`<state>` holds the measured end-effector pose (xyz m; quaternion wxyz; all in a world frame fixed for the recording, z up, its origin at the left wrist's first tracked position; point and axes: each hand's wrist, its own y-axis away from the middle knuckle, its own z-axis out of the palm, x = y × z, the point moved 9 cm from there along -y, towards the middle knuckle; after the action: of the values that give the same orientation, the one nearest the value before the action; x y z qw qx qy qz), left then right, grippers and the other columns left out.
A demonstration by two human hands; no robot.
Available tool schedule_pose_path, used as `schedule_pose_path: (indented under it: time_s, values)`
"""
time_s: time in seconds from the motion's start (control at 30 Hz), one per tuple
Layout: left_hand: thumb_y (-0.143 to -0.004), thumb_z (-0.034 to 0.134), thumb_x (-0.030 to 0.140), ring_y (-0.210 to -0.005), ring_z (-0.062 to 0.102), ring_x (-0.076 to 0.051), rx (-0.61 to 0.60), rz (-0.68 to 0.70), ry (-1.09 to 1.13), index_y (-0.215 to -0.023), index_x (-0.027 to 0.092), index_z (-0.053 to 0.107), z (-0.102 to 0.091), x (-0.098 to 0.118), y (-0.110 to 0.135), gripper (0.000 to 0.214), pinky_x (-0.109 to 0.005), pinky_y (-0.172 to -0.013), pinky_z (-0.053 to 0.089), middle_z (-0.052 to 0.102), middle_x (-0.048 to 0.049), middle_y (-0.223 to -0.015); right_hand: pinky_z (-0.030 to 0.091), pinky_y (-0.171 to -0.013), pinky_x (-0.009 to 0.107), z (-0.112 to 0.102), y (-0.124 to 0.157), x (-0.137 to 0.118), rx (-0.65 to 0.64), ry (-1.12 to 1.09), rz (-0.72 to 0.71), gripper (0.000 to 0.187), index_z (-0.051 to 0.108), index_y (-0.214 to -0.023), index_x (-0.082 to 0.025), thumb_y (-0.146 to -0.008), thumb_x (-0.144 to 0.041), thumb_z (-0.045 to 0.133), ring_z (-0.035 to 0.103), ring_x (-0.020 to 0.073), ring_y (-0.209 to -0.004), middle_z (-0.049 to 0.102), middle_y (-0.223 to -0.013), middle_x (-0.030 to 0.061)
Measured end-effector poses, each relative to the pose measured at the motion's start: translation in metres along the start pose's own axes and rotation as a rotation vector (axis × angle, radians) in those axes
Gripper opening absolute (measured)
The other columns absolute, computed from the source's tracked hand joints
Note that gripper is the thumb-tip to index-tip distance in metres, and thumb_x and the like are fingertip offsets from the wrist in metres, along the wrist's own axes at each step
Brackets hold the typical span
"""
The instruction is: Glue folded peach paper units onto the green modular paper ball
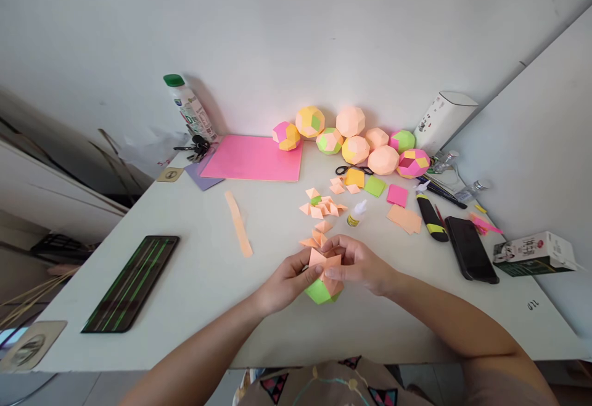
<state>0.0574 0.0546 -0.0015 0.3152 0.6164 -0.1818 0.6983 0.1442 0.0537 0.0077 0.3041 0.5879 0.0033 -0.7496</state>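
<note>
Between my hands, near the table's front edge, is a partly formed paper ball (322, 292), green below with peach folded pieces on top. My left hand (289, 279) grips its left side, thumb pressed on a peach piece. On the right, my right hand (356, 264) pinches a peach flap of the same ball between thumb and fingers. Just beyond my fingers lie loose folded peach paper pieces (324, 226), with a larger pile of folded pieces (326, 207) farther back. A small glue bottle (356, 213) stands right of that pile.
Finished paper balls (350, 122) line the wall beside a pink sheet (254, 158). Scissors (354, 170), sticky-note pads (374, 186), a cutter knife (431, 218), a phone (472, 248) and a milk carton (534, 253) occupy the right. Leftward are a peach strip (239, 224) and a dark tablet (132, 284).
</note>
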Motion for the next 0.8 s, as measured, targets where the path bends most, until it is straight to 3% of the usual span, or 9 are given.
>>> schedule_pose_path:
  time_s: [0.6, 0.8]
  values:
    - [-0.084, 0.052, 0.047, -0.087, 0.055, -0.02, 0.011, -0.026, -0.013, -0.104, 0.016, 0.06, 0.0002, -0.0014, -0.001, 0.038, -0.03, -0.076, 0.041, 0.064, -0.0068, -0.094, 0.042, -0.059, 0.023, -0.0023, -0.0004, 0.0009, 0.034, 0.037, -0.022, 0.038, 0.052, -0.091, -0.018, -0.064, -0.028, 0.076, 0.055, 0.0099, -0.066, 0.059, -0.076, -0.0022]
    - [-0.083, 0.054, 0.047, -0.083, 0.055, -0.019, 0.013, -0.06, 0.027, -0.097, 0.015, 0.06, 0.0002, -0.0065, -0.0006, 0.036, -0.03, -0.074, 0.041, 0.064, -0.0057, -0.088, 0.041, -0.063, 0.024, -0.0015, -0.0029, 0.0012, 0.007, 0.019, -0.023, 0.033, 0.055, -0.09, -0.017, -0.071, -0.039, 0.073, 0.055, 0.0099, -0.07, 0.059, -0.079, -0.0012]
